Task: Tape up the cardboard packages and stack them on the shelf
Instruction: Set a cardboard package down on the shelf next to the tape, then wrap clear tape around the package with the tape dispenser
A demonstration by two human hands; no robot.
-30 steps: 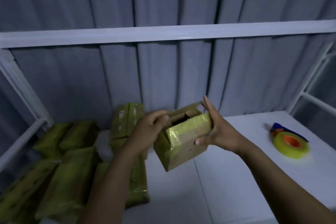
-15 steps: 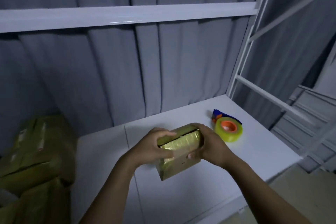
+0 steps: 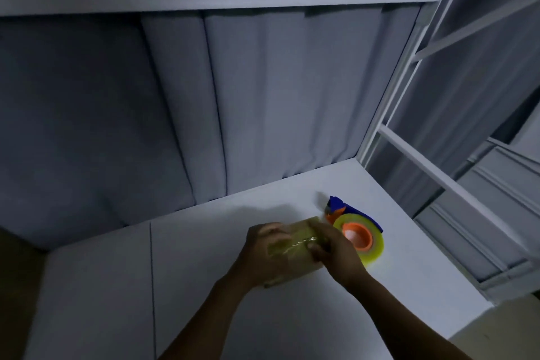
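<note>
Two bare hands hold a small cardboard box point(image 3: 287, 247) down on the white shelf point(image 3: 204, 286), just beside the tape point(image 3: 358, 238) and on its near left side. The left hand point(image 3: 257, 257) curls over the end of the box farthest from the tape. The right hand point(image 3: 336, 254) wraps the end nearest the tape, its thumb lying across the glossy strip already on the top face. The tape, a yellow roll on an orange core in a blue dispenser, rests untouched, with the right hand just in front of it.

The step in hand appears to be closing and steadying the box before sealing. In the dim light it cannot be told whether the flaps are fully shut. The next move likely calls for the right hand to let go and reach the short way to the tape, while the left hand pins the box flat.
</note>
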